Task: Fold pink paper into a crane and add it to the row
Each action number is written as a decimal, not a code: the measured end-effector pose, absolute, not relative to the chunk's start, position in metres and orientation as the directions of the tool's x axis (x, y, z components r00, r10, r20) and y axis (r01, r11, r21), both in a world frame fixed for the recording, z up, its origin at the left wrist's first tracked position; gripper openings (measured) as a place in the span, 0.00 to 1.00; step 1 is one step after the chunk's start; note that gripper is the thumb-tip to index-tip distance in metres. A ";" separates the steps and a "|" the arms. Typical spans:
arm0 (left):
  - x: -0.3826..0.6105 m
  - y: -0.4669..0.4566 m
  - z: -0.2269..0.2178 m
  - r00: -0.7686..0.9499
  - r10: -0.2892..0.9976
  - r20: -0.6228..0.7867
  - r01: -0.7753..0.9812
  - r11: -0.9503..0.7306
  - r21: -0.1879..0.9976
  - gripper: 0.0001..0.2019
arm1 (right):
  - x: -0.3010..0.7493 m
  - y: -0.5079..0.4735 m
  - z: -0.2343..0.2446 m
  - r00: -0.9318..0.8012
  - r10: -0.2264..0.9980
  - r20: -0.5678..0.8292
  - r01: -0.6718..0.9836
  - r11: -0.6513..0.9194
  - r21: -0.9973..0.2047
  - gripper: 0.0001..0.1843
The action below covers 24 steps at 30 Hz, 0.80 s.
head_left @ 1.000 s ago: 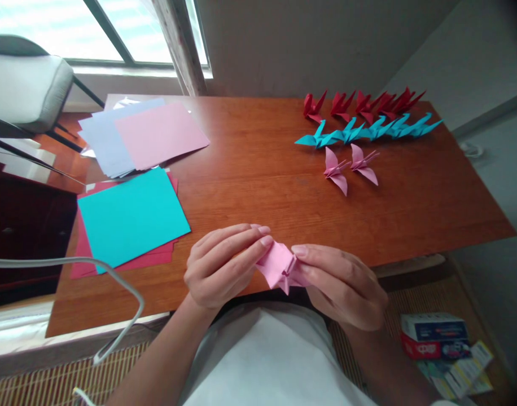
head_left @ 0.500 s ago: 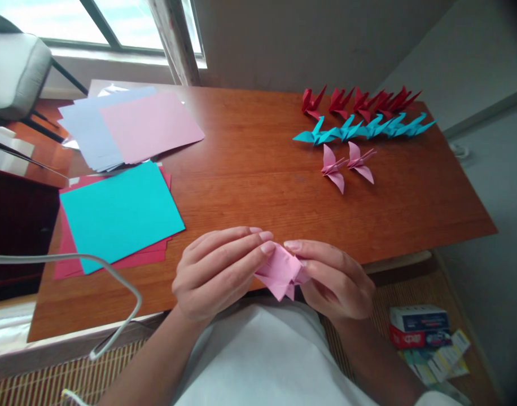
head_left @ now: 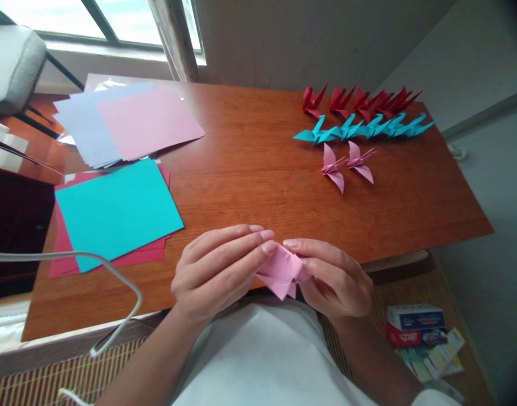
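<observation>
Pink folded paper (head_left: pixel 281 270): held between both hands at the near edge of the table (head_left: pixel 241 186), pointed flaps toward the shirt (head_left: pixel 258 349).
Left hand (head_left: pixel 218 273): fingers side by side, pinching the paper's left part; the thumb is hidden.
Right hand (head_left: pixel 337 276): fingertips bent, pinching the paper's right part; what lies under them cannot be seen.
Thin layers: could tear or buckle if the hands pull unevenly, since both grip so small a piece.
Creases: might set crooked, because the fingertips cover some of the folds.
Near edge: if both pinches loosened, the paper could slip down past the table rather than onto it.
Cranes: pink cranes (head_left: pixel 333 167), then blue cranes (head_left: pixel 320 134), then red cranes (head_left: pixel 311 102) toward the far right corner, well apart from the hands, so hardly at risk.
Sheets: along the left edge, a blue sheet (head_left: pixel 119 214) over red sheets (head_left: pixel 150 254).
Fingertips, against one second ago: the two hands' tips have drawn closer, and the paper has turned, its narrow slot now mostly behind the right hand.
Cranes and sheets, against then: unmoved on the table; only the view has shifted.
</observation>
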<state>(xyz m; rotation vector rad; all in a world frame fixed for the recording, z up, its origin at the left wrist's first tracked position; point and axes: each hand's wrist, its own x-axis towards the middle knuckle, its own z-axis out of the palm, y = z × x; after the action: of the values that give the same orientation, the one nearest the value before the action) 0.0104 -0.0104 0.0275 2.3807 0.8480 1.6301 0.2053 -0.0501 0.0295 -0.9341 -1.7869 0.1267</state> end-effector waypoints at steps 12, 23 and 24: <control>0.016 -0.010 0.019 0.327 0.563 0.759 0.382 -0.813 0.439 0.08 | 0.209 -0.048 0.030 -0.130 0.654 0.745 0.533 0.680 -0.503 0.09; 0.012 -0.015 0.024 0.319 0.540 0.779 0.429 -0.815 0.390 0.05 | 0.207 -0.047 0.030 -0.139 0.653 0.745 0.514 0.690 -0.509 0.11; 0.012 -0.015 0.025 0.322 0.547 0.773 0.433 -0.811 0.393 0.05 | 0.207 -0.047 0.030 -0.137 0.655 0.743 0.519 0.687 -0.509 0.11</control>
<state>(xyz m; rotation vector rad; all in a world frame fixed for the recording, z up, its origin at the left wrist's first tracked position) 0.0118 -0.0154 0.0250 2.4595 0.9164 1.5094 0.2068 -0.0466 0.0298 -0.9333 -1.7950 0.1538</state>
